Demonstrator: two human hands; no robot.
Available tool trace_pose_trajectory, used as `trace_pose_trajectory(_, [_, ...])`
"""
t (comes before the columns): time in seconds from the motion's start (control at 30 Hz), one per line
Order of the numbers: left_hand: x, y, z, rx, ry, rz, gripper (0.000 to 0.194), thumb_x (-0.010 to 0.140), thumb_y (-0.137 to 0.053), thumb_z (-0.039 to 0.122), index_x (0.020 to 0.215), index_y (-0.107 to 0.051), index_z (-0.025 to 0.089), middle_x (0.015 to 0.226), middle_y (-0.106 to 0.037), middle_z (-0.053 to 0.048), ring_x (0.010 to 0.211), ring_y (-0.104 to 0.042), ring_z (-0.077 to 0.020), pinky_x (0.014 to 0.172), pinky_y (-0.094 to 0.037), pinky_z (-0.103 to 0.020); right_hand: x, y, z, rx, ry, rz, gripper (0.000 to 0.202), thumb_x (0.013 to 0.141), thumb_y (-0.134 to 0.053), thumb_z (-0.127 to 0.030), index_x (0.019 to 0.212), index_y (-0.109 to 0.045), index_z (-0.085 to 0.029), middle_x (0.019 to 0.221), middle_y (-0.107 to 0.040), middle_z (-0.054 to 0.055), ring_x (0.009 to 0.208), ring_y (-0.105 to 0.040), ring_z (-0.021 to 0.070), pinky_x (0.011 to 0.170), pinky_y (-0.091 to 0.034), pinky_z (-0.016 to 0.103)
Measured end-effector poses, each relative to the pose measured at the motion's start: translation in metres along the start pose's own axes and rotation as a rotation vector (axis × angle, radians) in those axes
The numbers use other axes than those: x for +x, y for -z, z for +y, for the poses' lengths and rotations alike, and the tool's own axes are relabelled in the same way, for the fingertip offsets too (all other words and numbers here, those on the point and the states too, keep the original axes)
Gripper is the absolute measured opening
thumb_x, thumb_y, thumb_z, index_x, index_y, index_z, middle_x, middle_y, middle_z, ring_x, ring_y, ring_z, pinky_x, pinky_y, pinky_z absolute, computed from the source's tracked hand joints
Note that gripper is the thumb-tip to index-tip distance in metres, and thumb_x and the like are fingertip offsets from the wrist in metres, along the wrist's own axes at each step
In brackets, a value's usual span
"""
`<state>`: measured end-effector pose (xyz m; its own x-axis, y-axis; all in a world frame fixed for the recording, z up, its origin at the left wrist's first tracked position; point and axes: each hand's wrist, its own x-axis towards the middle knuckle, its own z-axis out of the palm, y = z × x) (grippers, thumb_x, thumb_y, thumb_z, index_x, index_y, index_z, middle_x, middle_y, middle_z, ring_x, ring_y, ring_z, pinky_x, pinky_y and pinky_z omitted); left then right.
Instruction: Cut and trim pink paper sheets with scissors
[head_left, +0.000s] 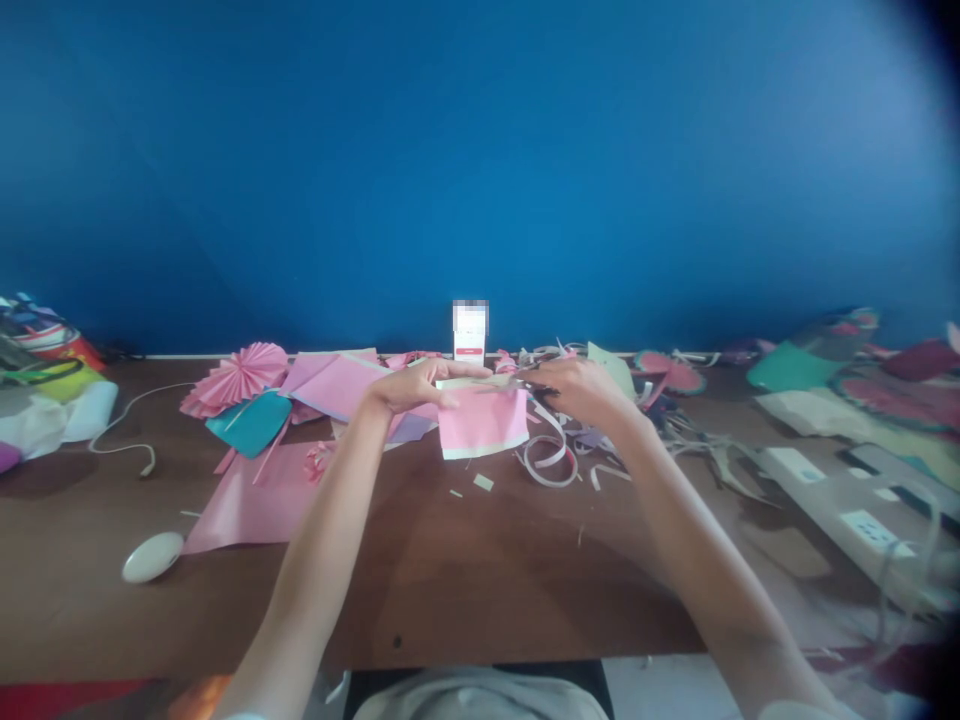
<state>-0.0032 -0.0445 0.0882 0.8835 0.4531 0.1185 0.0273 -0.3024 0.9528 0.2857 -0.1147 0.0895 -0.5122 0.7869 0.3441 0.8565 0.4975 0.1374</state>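
A pink sheet of paper [480, 420] with a pale lower border hangs above the table in the middle of the head view. My left hand [420, 385] grips its upper left corner, thumb in front and fingers stretched behind the top edge. At the upper right, my right hand [574, 388] is closed around scissors [517, 382]. Their thin blades lie along the paper's top edge, and dark handles show at my fingers. Whether the blades are apart, I cannot tell. Curled paper strips [551, 465] and a small pale scrap [483, 482] lie below the hands.
A lit phone [470, 330] stands upright against the blue wall [480, 180]. Leftward are a pink pleated paper fan [244, 378], a teal paper piece [251, 422], pink sheets and a white computer mouse [153, 557]. A power strip [847, 510] with cables lies at the right.
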Motion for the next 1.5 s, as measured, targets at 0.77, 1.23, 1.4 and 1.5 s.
trace_pose_trajectory(0.77, [0.004,-0.002,-0.006,-0.042,-0.017,-0.050,0.064,0.070,-0.068,0.021,0.132,-0.057,0.026,0.145,-0.049,-0.008,0.140,-0.035,-0.0318,0.116,-0.022,-0.051,0.001,-0.004,-0.003,-0.065,0.026,-0.004,0.057,0.074,-0.048,-0.004,0.122,-0.064,-0.030,0.082,-0.070,0.000,0.065,-0.057,0.0126,0.053,-0.022,0.026])
trace_pose_trajectory(1.23, [0.009,-0.009,-0.009,-0.090,0.044,0.010,0.062,0.071,-0.071,0.017,0.131,-0.057,0.027,0.146,-0.047,-0.010,0.138,-0.039,-0.0303,0.107,-0.039,-0.044,0.002,-0.007,-0.006,-0.128,0.034,0.016,0.054,0.076,-0.044,-0.006,0.122,-0.063,-0.028,0.077,-0.067,0.001,0.061,-0.052,0.0129,0.052,-0.019,0.028])
trace_pose_trajectory(1.4, [0.012,-0.010,-0.012,-0.109,0.032,0.000,0.060,0.070,-0.072,0.017,0.128,-0.060,0.027,0.141,-0.053,-0.010,0.135,-0.042,-0.0304,0.109,-0.036,-0.048,0.003,-0.011,-0.008,-0.127,0.051,0.039,0.047,0.079,-0.045,-0.009,0.118,-0.064,-0.026,0.077,-0.067,0.001,0.060,-0.050,0.0125,0.052,-0.017,0.029])
trace_pose_trajectory(1.5, [0.013,-0.010,-0.010,-0.110,0.014,-0.002,0.057,0.069,-0.072,0.017,0.125,-0.063,0.026,0.139,-0.055,-0.009,0.136,-0.041,-0.0299,0.112,-0.032,-0.048,0.002,-0.011,-0.008,-0.129,0.047,0.051,0.047,0.078,-0.045,-0.007,0.117,-0.064,-0.025,0.075,-0.067,0.001,0.060,-0.051,0.0126,0.052,-0.017,0.029])
